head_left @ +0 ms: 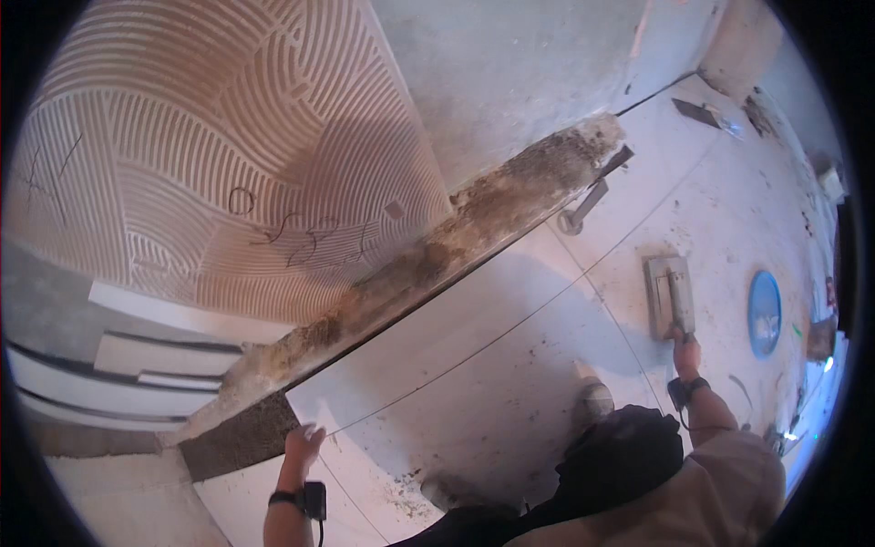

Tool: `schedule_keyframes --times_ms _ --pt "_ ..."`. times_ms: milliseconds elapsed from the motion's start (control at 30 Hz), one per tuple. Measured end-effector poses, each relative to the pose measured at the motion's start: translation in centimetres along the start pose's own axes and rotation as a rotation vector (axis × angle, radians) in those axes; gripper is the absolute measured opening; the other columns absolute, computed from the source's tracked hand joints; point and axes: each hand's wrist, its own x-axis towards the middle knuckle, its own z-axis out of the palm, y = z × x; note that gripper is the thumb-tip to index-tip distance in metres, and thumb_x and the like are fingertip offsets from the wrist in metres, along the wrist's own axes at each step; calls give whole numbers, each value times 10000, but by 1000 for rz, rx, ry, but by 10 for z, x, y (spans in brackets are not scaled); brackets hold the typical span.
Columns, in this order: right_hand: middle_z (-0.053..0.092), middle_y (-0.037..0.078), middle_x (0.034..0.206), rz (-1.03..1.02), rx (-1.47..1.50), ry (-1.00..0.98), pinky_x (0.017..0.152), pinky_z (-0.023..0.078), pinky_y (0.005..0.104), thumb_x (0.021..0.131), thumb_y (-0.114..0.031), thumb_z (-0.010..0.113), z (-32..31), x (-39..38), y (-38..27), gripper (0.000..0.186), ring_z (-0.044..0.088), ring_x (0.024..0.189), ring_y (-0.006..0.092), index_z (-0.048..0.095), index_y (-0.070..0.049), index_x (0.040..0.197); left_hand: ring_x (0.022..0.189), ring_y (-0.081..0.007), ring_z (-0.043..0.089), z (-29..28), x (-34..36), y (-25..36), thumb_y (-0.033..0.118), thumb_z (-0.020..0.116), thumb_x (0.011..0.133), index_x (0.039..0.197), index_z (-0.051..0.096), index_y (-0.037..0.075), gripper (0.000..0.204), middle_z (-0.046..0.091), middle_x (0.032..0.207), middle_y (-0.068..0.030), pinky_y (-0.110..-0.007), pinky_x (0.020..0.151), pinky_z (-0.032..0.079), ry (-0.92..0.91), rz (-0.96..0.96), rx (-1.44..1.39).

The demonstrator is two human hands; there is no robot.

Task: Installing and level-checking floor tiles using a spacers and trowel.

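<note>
My right hand (687, 356) is closed at the lower end of a flat rectangular trowel (658, 290), which lies against the pale tiled floor. Its handle runs along the plate's back. My left hand (303, 447) hovers over the floor beside a dark bare patch (241, 439), fingers loosely apart, with nothing I can make out in them. Ahead of it, a large panel (301, 164) stands covered in combed, ridged adhesive. A rough, dirt-crusted ledge (474, 223) runs along the panel's lower edge.
A second trowel (697, 113) lies at the far right. A blue round container (765, 314) stands right of my right hand. Near the ledge's far end is a grey, handle-shaped piece (583, 210). White strips (164, 356) sit at the left. My shoe (592, 401) is on the floor.
</note>
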Motion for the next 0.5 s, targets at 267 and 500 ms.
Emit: schedule_keyframes --times_ms 267,500 --pt "605 179 1022 -40 -384 96 810 460 468 834 -372 593 -21 -28 -110 352 565 990 362 618 -69 1011 915 -214 636 10 -8 -7 228 541 912 1064 627 -12 297 676 984 -132 -347 838 502 443 -175 81" --pt "660 156 740 -197 204 -577 629 524 378 883 -344 577 33 -45 -187 337 654 643 243 658 -17 903 876 -241 641 16 36 -13 228 531 906 1046 610 0 279 673 947 -141 -371 791 509 476 -153 195"
